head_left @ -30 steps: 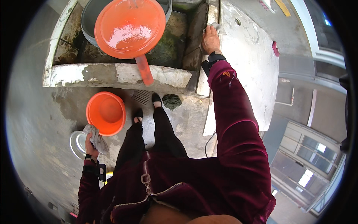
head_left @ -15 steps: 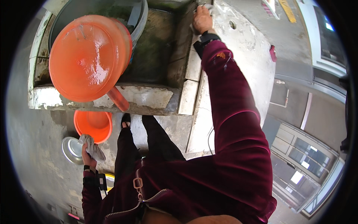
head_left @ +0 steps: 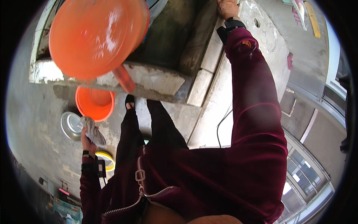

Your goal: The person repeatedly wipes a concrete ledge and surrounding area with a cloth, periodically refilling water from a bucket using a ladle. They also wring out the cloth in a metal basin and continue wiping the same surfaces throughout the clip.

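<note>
My left hand (head_left: 86, 141) hangs low on the left, its fingers wrapped round a bunched grey cloth (head_left: 93, 131). Beside that cloth, on the floor, are a silver metal basin (head_left: 69, 126) and an orange bucket (head_left: 95, 106). My right arm reaches far forward. At its end my right hand (head_left: 227, 8) is on the pale ledge (head_left: 213, 56) by the sink, partly cut off by the upper edge. A bit of whitish cloth shows beside that hand; its fingertips are out of view.
A large wet orange plastic vessel (head_left: 89, 41) with a stubby handle (head_left: 124, 79) stands over the front wall of the concrete sink (head_left: 156, 80). Right of the ledge lies a worn white slab (head_left: 264, 41) with a hole. A dark cable (head_left: 220, 128) hangs there. A yellow-rimmed container (head_left: 108, 161) sits near my left wrist.
My right hand has slid forward and right along the ledge, toward the upper edge of view. The whole view has shifted. My left hand keeps hold of the grey cloth.
</note>
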`<act>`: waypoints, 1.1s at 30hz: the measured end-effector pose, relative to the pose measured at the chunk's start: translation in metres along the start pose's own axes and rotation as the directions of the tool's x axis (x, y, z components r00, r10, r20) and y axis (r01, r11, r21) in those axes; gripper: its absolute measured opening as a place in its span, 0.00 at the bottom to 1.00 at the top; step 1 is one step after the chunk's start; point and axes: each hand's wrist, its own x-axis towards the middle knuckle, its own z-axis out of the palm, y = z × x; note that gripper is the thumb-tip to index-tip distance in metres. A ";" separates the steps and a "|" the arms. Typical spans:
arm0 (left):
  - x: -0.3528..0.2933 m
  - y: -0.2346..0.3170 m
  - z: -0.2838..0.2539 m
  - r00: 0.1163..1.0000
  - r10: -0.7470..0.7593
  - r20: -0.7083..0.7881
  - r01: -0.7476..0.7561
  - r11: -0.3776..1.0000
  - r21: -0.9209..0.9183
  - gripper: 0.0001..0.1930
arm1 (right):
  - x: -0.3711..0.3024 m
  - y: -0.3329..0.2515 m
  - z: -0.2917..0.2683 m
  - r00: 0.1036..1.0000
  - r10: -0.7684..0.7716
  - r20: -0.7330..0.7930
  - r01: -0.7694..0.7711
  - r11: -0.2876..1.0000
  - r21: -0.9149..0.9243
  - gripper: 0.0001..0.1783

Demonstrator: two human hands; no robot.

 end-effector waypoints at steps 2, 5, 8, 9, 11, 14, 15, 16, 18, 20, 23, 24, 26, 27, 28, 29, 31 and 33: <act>0.001 0.001 -0.005 0.999 -0.013 -0.033 0.013 1.000 -0.006 0.20 | -0.016 -0.007 -0.014 0.978 0.116 0.171 -0.131 0.988 0.081 0.27; 0.005 0.003 -0.007 0.998 0.016 0.065 -0.013 0.999 -0.044 0.21 | -0.039 -0.024 -0.037 0.993 0.010 0.121 -0.025 0.992 0.124 0.24; 0.006 0.004 -0.007 0.996 0.038 0.084 -0.035 0.999 -0.032 0.21 | -0.069 -0.045 -0.068 0.984 0.048 0.171 -0.075 0.985 0.156 0.16; 0.006 0.005 -0.006 0.992 0.049 0.113 -0.045 0.998 -0.040 0.20 | -0.080 -0.053 -0.080 0.961 0.072 0.268 -0.110 0.985 0.132 0.16; 0.005 0.007 -0.006 0.975 0.075 0.211 -0.065 0.996 -0.057 0.20 | -0.104 -0.072 -0.104 0.980 0.035 0.198 -0.060 0.991 0.122 0.13; 0.002 0.013 -0.011 0.976 0.062 0.208 -0.047 0.996 -0.077 0.19 | -0.137 -0.097 -0.138 0.966 0.098 0.239 -0.145 0.971 0.191 0.12; 0.001 0.014 -0.014 0.974 0.067 0.218 -0.050 0.995 -0.082 0.19 | -0.149 -0.106 -0.149 0.963 0.110 0.247 -0.163 0.964 0.209 0.12; 0.000 0.016 -0.017 0.972 0.067 0.225 -0.048 0.995 -0.090 0.20 | -0.160 -0.114 -0.159 0.953 0.128 0.274 -0.188 0.961 0.202 0.11; -0.001 0.017 -0.023 0.973 0.075 0.218 -0.059 0.995 -0.079 0.20 | -0.180 -0.128 -0.178 0.946 0.143 0.291 -0.209 0.955 0.210 0.11; -0.002 0.018 -0.030 0.968 0.096 0.231 -0.082 0.994 -0.072 0.19 | -0.198 -0.142 -0.197 0.944 0.124 0.307 -0.203 0.950 0.239 0.12; -0.004 0.019 -0.040 0.971 0.071 0.230 -0.057 0.996 -0.068 0.18 | -0.230 -0.163 -0.227 0.922 0.166 0.350 -0.268 0.926 0.265 0.13; -0.004 0.020 -0.043 0.973 0.067 0.222 -0.051 0.996 -0.075 0.18 | -0.239 -0.170 -0.236 0.916 0.183 0.357 -0.291 0.916 0.277 0.14; -0.004 0.021 -0.047 0.971 0.070 0.227 -0.054 0.996 -0.075 0.18 | -0.263 -0.183 -0.253 0.921 0.176 0.347 -0.289 0.906 0.310 0.16; -0.004 0.021 -0.049 0.972 0.068 0.224 -0.056 0.997 -0.062 0.18 | -0.273 -0.189 -0.259 0.924 0.174 0.341 -0.290 0.899 0.327 0.17; -0.003 0.021 -0.051 0.972 0.072 0.225 -0.058 0.996 -0.069 0.18 | -0.281 -0.195 -0.262 0.928 0.178 0.326 -0.283 0.907 0.311 0.20; -0.003 0.021 -0.052 0.973 0.074 0.219 -0.060 0.996 -0.069 0.18 | -0.285 -0.198 -0.261 0.960 0.141 0.242 -0.215 0.924 0.317 0.20; -0.003 0.020 -0.055 0.973 0.069 0.219 -0.055 0.996 -0.072 0.19 | -0.288 -0.200 -0.257 0.974 0.123 0.191 -0.174 0.943 0.283 0.22; -0.003 0.019 -0.056 0.971 0.065 0.228 -0.048 0.996 -0.080 0.19 | -0.278 -0.195 -0.244 0.982 0.123 0.146 -0.167 0.926 0.338 0.19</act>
